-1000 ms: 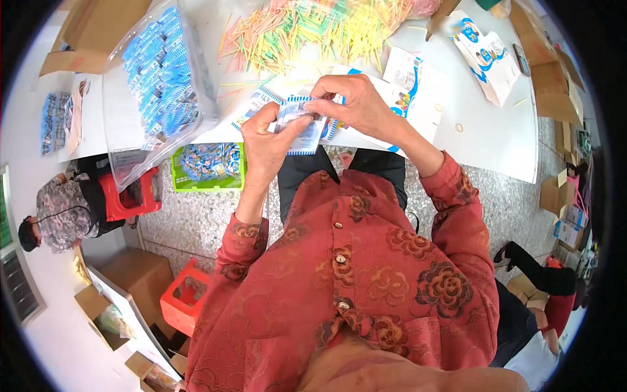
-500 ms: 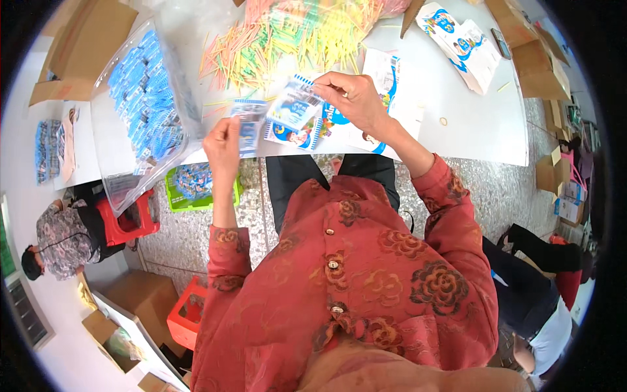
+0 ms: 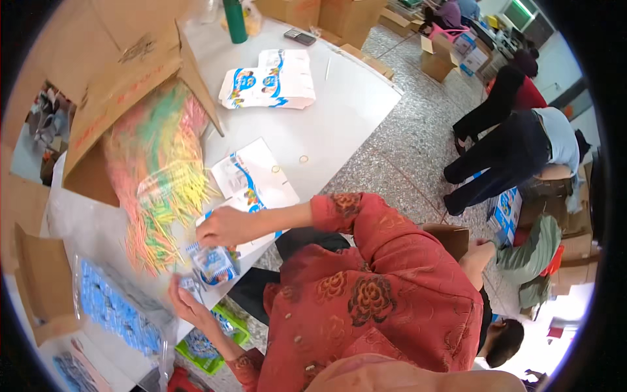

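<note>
My right hand [image 3: 228, 225] is closed, its fingertips bent down just above a small blue-and-white sachet [image 3: 213, 264] by the table's near edge. Whether they grip its upper edge or something else, I cannot make out. To the lower left, my left hand [image 3: 191, 306] has another sachet [image 3: 189, 283] between thumb and fingers; this hand is slightly blurred. Beyond my hands lies a heap of thin pink, green and yellow sticks [image 3: 163, 186], partly in clear plastic. Beside my left hand stands a clear tray [image 3: 168, 346] full of blue sachets [image 3: 117, 307].
A flattened printed carton [image 3: 238, 176] lies by my right forearm, with more flat cartons [image 3: 297, 81] farther back. An open cardboard box [image 3: 130, 85] stands around the sticks. Below the table edge is a green basket [image 3: 241, 336] with sachets. People bend over at the right.
The view has swung to the right, so the table now slants across the left half. My left hand has moved closer to the right one, and the sachet in it is lower.
</note>
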The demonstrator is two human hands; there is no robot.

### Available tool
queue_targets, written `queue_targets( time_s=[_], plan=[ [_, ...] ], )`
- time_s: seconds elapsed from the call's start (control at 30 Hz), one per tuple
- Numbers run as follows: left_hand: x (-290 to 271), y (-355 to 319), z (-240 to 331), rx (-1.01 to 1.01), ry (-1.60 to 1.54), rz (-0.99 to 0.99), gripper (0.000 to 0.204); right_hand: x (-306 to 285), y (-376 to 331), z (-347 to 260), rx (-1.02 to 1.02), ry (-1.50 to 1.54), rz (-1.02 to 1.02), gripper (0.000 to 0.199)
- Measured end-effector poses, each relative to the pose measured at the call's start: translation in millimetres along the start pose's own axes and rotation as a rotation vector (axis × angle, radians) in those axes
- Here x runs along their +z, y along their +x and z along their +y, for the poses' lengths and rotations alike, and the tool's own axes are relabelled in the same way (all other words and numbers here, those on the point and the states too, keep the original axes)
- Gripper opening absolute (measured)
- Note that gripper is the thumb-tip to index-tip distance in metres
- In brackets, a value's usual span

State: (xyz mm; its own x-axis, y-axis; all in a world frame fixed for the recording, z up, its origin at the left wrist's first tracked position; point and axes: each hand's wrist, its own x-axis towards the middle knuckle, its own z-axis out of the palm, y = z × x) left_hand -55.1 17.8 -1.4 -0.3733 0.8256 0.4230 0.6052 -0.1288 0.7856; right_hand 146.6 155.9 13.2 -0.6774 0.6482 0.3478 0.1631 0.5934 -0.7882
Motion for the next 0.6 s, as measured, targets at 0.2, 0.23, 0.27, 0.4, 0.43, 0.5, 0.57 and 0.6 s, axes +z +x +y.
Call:
queue_targets(
  time_s=[0.2, 0.23, 0.27, 0.4, 0.43, 0.5, 0.57, 0.6],
  plan=[
    [13, -1, 10, -0.262, -0.307, -0.340, 0.015, 11, 2, -1, -0.042, 0.001, -0.042, 0.019],
    [13, -2, 13, -0.276, -0.270, -0.347, 0.014, 9, 1, -1, -0.038, 0.001, -0.035, 0.019],
    [15, -3, 16, -0.274, -0.270, -0.347, 0.014, 5, 1, -1, 0.017, 0.101, -0.097, 0.020],
    [22, -3, 29, -0.286, -0.330, -0.301, 0.014, -10, 2, 3, -0.019, 0.147, -0.265, 0.026],
    [23, -4, 31, -0.276, -0.337, -0.310, 0.014, -10, 2, 5, -0.022, 0.144, -0.270, 0.026],
    [24, -6, 28, -0.276, -0.321, -0.303, 0.014, -7, 3, 9, 0.028, 0.175, -0.360, 0.028],
    [24, -8, 29, -0.280, -0.307, -0.298, 0.013, -5, 4, 7, 0.006, 0.164, -0.341, 0.029],
    [24, -8, 31, -0.307, -0.303, -0.344, 0.013, -6, 4, 4, -0.009, 0.158, -0.313, 0.029]
  ],
)
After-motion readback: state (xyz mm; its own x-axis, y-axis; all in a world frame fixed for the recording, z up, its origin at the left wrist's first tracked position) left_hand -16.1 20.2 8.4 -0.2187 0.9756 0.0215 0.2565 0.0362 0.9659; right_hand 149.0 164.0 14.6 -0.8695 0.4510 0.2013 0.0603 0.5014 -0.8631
